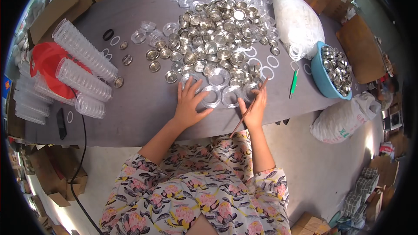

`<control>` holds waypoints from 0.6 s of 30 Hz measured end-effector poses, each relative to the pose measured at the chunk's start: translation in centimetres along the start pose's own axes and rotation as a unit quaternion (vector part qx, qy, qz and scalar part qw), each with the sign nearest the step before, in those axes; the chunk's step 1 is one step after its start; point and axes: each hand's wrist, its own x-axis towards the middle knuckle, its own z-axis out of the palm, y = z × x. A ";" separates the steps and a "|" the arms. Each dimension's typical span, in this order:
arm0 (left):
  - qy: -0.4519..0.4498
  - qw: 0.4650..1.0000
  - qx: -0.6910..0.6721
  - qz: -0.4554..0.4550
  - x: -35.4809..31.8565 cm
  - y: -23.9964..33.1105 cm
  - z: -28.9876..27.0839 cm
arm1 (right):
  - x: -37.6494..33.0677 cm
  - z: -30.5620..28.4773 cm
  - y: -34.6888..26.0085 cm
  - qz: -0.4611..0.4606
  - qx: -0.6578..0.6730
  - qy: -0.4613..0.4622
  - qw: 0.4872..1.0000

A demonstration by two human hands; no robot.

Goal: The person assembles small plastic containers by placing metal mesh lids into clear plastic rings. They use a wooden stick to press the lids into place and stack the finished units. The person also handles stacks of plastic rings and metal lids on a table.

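My left hand (188, 106) rests on the near side of the table with its fingers spread, touching clear round plastic dishes at the edge of the heap. My right hand (254, 111) has a thin brown stick (238, 126) between thumb and fingers, slanting down toward my lap. Between both hands sit a clear dish (211, 97) and another one (230, 97), with a third clear dish (219, 78) just behind. Beyond them spreads a big heap of shallow silver metal tins (211, 47). White rings (267, 73) lie right of the heap, near my right fingertips.
Stacks of clear plastic cups (83, 78) lie at left by a red bag (48, 58). At right are a green-handled tool (294, 82), a full white bag (300, 21) and a blue basin (323, 76) of metal tins. A black cable (84, 148) hangs over the table's left edge.
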 end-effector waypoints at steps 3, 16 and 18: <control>-0.042 0.997 0.030 0.063 -0.7 -0.2 -0.3 | 0.0 0.1 -0.2 -0.005 -0.002 0.008 1.000; -0.069 0.707 -0.564 -0.420 -2.3 -0.1 -1.8 | -0.3 0.7 0.3 -0.027 0.043 0.007 0.999; -0.028 0.758 -0.507 -0.409 -3.4 -0.4 -1.4 | -0.3 0.8 0.7 -0.035 0.046 0.014 0.998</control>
